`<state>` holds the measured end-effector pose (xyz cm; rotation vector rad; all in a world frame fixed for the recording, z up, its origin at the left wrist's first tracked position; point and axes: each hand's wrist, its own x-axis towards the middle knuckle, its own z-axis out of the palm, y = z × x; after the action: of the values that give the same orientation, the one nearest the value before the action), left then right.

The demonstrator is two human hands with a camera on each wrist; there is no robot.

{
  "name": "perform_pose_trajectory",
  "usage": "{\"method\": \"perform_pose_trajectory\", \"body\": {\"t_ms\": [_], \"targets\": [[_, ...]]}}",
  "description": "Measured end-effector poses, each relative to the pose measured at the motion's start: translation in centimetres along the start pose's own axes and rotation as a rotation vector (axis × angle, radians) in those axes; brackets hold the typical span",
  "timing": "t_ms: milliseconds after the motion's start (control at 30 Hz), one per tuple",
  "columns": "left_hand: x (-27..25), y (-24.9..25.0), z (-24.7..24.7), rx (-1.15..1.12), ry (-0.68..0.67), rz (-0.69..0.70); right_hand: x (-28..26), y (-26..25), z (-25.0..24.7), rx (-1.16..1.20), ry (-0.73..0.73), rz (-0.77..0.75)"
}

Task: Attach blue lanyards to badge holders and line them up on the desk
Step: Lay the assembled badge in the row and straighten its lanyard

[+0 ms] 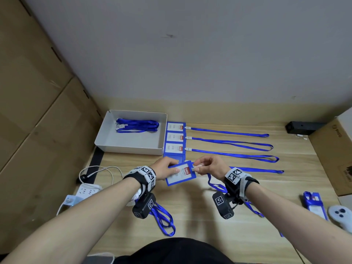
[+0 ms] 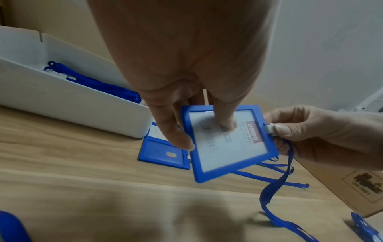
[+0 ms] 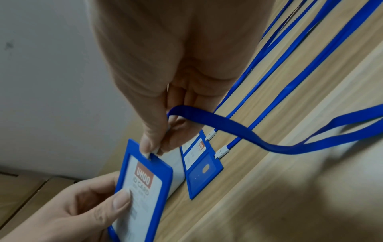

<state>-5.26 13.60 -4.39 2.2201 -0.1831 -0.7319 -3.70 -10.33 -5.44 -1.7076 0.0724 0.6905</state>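
From the head view, the left hand (image 1: pixel 165 169) grips a blue badge holder (image 1: pixel 181 173) just above the worktop (image 1: pixel 209 216), while the right hand (image 1: pixel 208 165) pinches the white clip (image 1: pixel 196 166) of a lanyard (image 1: pixel 215 184) at the holder's short edge. Three finished badges lie in a row beside the white box (image 1: pixel 131 132), with a fourth partly hidden behind the hands.

In the left wrist view, thumb and fingers clamp the holder flat; keeping it steady should let the clip meet the slot squarely.

In the right wrist view, the fingertips (image 3: pixel 148 144) squeeze the clip at the frame's notch. Probably best to push straight along the slot, with the strap trailing clear of the row.
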Motion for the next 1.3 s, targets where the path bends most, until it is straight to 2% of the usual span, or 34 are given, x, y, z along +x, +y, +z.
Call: {"method": "perform_pose_trajectory", "body": {"t_ms": [267, 500, 700, 933, 1033, 1100, 1200, 1300], "targets": [[0.1, 0.1, 0.3, 0.003, -0.021, -0.004, -0.1, 0.5, 0.1, -0.138, 0.000, -0.019], [0.5, -0.5, 1.1, 0.013, 0.011, -0.022, -0.4, 1.4, 0.1, -0.216, -0.001, -0.102], [1.2, -2.6, 3.4, -0.034, 0.043, -0.090, -0.4, 4.3, 1.0, -0.268, -0.057, -0.001], [0.8, -5.8, 7.1, -0.127, 0.081, -0.195, 0.0, 9.1, 3.1, -0.185, 0.062, 0.159], [0.3, -6.8, 7.6, 0.026, 0.233, -0.126, 1.3, 10.1, 4.3, -0.135, 0.159, 0.184], [0.1, -7.4, 7.6, 0.143, 0.245, -0.105, 2.7, 10.7, 5.2, -0.130, 0.209, 0.195], [0.3, -8.5, 7.6, 0.276, 0.129, -0.071, 4.7, 11.2, 6.4, -0.113, 0.249, 0.233], [0.8, -8.8, 7.6, 0.450, -0.008, 0.074, 6.5, 11.1, 6.8, -0.091, 0.299, 0.233]]}}
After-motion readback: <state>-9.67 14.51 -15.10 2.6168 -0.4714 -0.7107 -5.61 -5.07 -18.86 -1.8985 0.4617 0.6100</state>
